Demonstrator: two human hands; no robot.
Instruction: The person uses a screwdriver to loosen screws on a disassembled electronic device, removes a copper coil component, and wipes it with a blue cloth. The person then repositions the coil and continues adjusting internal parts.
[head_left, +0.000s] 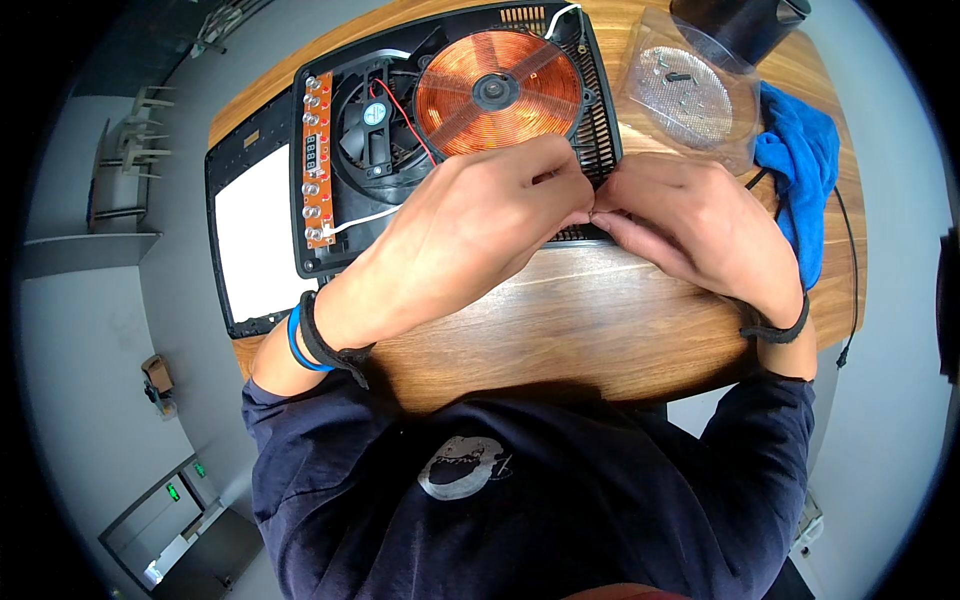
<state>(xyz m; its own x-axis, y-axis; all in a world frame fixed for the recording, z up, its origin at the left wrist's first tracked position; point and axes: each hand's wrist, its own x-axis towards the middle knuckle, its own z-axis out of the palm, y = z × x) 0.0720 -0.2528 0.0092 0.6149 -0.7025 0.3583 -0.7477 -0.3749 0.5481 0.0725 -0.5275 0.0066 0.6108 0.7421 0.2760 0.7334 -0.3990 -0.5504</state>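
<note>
While both forearms angled in from the lower edge, the left hand (515,195) and right hand (685,205) met at the near right corner of the open black housing (355,205). Backs of the hands up. Fingers (575,218) on both sides were curled and closed to a pinch, tips touching or nearly so; couldn't tell what, if anything, was between them. Housing sat right at the tips, its vent slots (601,135) just beyond, partly hidden. Copper coil (455,95) was past the left knuckles, cooling fan (375,135) left of that, orange button board (312,178) along the housing's left side. White panel (255,225) with black border lay further left, partly covered by the housing. Clear plastic tray (740,135) with small dark pieces (678,76) was beyond the right hand; blue cloth (805,150) beside the tray, black cable (853,260) further right. All on the wooden desk (480,335).
</note>
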